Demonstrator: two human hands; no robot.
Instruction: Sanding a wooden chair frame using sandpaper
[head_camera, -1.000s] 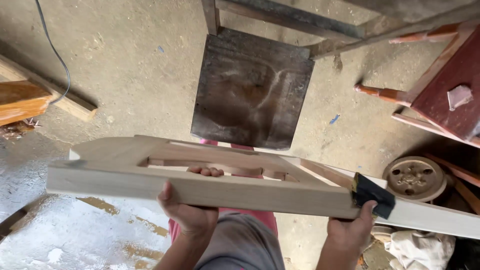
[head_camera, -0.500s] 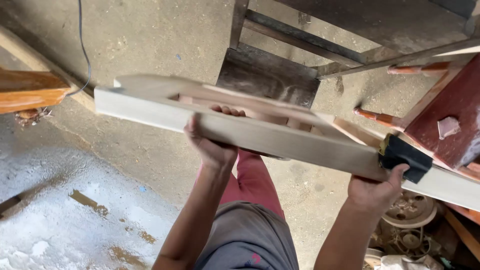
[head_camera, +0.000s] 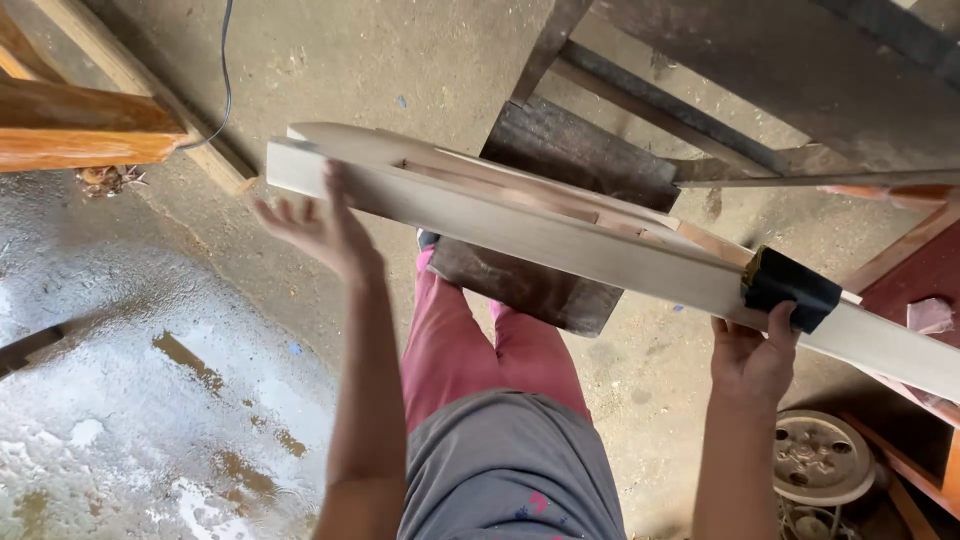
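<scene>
Soft, even daylight, faint shadows, sheen on the wet floor, slight motion blur.

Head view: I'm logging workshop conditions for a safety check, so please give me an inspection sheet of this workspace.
Surface: concrete floor, wet and stained at lower left.
Job's things: pale wooden frame held tilted in the air; black clamp on its rail.
Clutter: round metal disc on the floor at right; dark wooden board beneath the frame.
Hands: left hand open, against the frame's rail; right hand supports the rail below the clamp.
Cables: black cable across the floor, top left.
Surroundings: orange-brown timber at left; reddish panel at right.
</scene>
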